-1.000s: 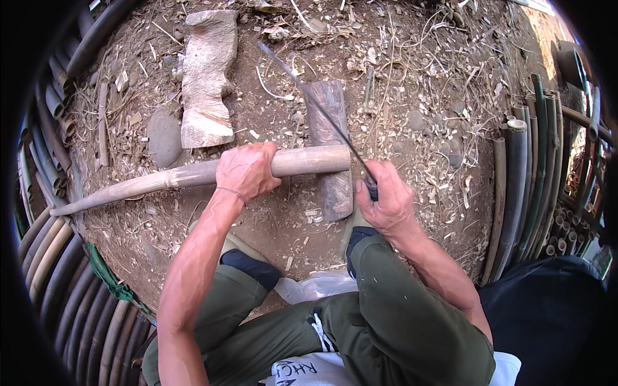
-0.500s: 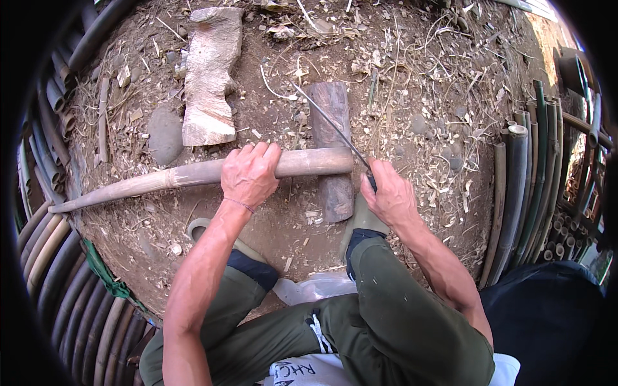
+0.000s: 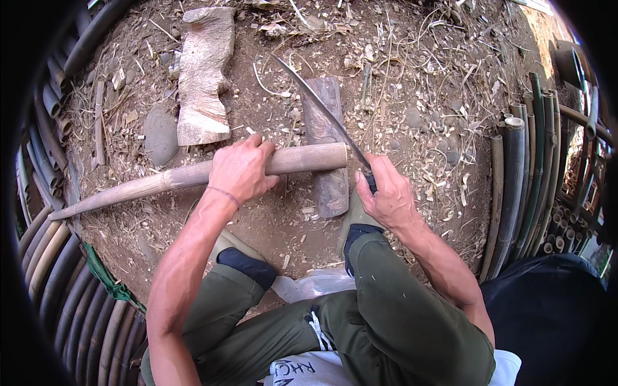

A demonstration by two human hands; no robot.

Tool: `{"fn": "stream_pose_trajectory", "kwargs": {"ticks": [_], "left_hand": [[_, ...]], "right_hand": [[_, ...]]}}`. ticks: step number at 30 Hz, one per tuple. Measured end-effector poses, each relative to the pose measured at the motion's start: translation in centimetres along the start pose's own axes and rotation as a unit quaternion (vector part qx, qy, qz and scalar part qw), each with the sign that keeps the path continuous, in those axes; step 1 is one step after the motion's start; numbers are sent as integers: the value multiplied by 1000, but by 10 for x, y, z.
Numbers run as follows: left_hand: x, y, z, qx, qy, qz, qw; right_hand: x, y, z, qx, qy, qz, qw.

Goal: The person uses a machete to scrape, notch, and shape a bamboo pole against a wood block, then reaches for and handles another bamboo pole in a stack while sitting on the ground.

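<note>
A tapering bamboo pole (image 3: 170, 183) lies slanted across in front of me, its thin end at the far left and its thick cut end resting over a dark wooden block (image 3: 330, 190). My left hand (image 3: 241, 172) is wrapped round the pole from above, left of the block. In my right hand (image 3: 388, 198) is the dark handle of a long knife (image 3: 320, 108), just right of the pole's cut end. The blade points up and to the left, passing above the block. Fingers hide most of the handle.
Beyond the pole lie a rough-edged pale wood slab (image 3: 205, 74) and a rounded stone (image 3: 161, 136). Shavings litter the dirt ground. Bamboo poles crowd the left (image 3: 77, 302) and stand on the right (image 3: 513, 186). Clear plastic (image 3: 313, 283) lies between my feet; something black (image 3: 547, 315) sits at lower right.
My left hand has shifted left and its grip has turned slightly. The knife has rotated, so more of its blade's flat side shows, with the tip further left.
</note>
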State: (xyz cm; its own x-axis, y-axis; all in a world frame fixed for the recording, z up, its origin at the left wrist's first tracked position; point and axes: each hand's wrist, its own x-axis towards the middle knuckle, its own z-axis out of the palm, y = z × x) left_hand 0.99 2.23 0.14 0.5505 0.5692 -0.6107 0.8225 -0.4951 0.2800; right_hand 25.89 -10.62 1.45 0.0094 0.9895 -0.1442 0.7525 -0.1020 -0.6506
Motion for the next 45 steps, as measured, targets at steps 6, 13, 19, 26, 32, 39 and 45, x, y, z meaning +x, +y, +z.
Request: {"fn": "stream_pose_trajectory", "kwargs": {"ticks": [6, 13, 19, 26, 32, 39, 45], "left_hand": [[19, -9, -1, -26, -48, 16, 998], [19, -11, 4, -46, -78, -3, 996], [23, -5, -2, -42, -86, -20, 995], [19, -6, 1, -44, -97, -36, 994], [15, -2, 11, -34, 27, -6, 999], [3, 1, 31, 10, 141, 30, 990], [4, -3, 36, 32, 174, 28, 984]], "right_hand": [[2, -15, -6, -5, 39, -45, 998], [8, -16, -10, -13, 41, -19, 999], [-1, 15, 8, -154, -68, 24, 985], [6, -15, -2, 53, 114, -101, 987], [1, 27, 5, -67, -21, 18, 997], [-4, 16, 7, -35, 53, -77, 995], [-3, -6, -1, 15, 42, -45, 998]]}}
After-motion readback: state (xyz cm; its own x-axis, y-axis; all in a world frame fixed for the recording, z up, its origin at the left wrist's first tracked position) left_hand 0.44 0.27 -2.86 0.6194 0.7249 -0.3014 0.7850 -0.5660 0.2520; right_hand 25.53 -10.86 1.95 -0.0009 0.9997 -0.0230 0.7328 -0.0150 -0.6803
